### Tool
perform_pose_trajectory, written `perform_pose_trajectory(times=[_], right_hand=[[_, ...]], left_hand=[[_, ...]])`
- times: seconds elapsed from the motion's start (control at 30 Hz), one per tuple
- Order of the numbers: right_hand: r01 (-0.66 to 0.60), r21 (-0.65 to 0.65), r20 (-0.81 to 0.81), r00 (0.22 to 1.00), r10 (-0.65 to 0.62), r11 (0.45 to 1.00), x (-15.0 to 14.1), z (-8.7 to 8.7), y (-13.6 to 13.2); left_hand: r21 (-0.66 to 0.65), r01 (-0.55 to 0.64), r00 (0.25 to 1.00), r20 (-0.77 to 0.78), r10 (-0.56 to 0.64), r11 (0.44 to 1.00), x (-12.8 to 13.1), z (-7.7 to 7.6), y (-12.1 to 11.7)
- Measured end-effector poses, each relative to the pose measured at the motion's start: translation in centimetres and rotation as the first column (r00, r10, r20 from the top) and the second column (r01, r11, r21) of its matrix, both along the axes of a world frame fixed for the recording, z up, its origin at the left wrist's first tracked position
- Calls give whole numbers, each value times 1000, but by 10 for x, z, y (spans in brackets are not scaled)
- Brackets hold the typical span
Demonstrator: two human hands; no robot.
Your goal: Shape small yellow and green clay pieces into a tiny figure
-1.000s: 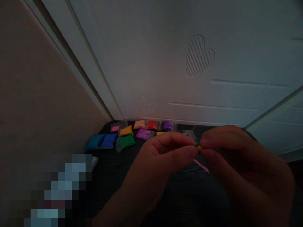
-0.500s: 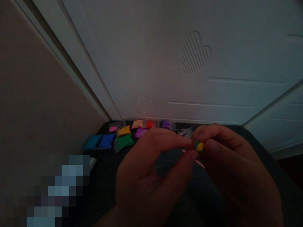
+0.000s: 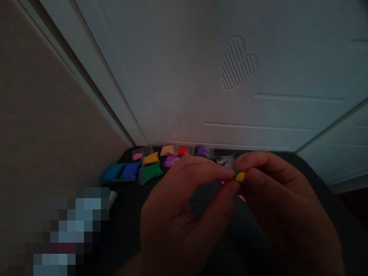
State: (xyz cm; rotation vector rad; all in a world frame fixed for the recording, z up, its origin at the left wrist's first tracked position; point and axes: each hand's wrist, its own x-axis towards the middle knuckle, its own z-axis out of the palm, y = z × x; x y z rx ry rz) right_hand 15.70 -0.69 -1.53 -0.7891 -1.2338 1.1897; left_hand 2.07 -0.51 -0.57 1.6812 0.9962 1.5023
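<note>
A small yellow-and-green clay piece [image 3: 240, 176] is pinched between my two hands above the dark table. My left hand [image 3: 186, 207] reaches in from the left, its thumb and index fingertip closed at the green edge of the piece. From the other side, my right hand [image 3: 287, 203] grips the yellow part between thumb and fingers. Fingertips cover much of the piece, so its full shape is hidden. Below and behind the hands lies a thin pink tool [image 3: 242, 198], mostly covered.
Packets of coloured clay line the table's back edge, among them a green packet [image 3: 151, 173], a blue packet [image 3: 130, 171] and a purple packet [image 3: 202, 151]. A white panel with heart reliefs [image 3: 238, 65] stands behind. A blurred-out object [image 3: 77, 222] is at left.
The yellow-and-green piece has turned slightly and shifted a little left between my fingertips. Both hands keep nearly the same pose.
</note>
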Motion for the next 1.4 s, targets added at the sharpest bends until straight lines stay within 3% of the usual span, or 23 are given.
perform_pose_trajectory(times=[0.33, 0.5, 0.63, 0.83, 1.03, 1.17, 1.3, 1.4], right_hand=[[91, 89, 86, 991, -99, 992, -5, 4, -5], [224, 134, 131, 962, -241, 965, -12, 7, -8], [263, 150, 105, 954, -280, 953, -17, 8, -9], [270, 234, 177, 933, -314, 934, -14, 6, -9], [233, 288, 222, 927, -301, 929, -8, 5, -8], [202, 296, 262, 923, -283, 934, -4, 6, -6], [211, 331, 294, 903, -313, 920, -3, 7, -6], [221, 380, 332, 874, -356, 898, -4, 6, -6]], left_hand=[[11, -36, 999, -6, 36, 999, 1, -1, -2], [-66, -170, 980, 96, 176, 983, 7, 0, -6], [20, -51, 999, 1, 51, 998, 1, -1, -3], [172, -106, 992, -52, 116, 979, -2, -5, 2], [160, -105, 988, -93, 121, 981, -2, -6, 1], [46, -68, 998, 21, 67, 997, -2, -5, 1], [-89, 78, 980, 192, -60, 993, 2, -6, 2], [-174, 187, 922, 370, -112, 967, 5, -11, 4]])
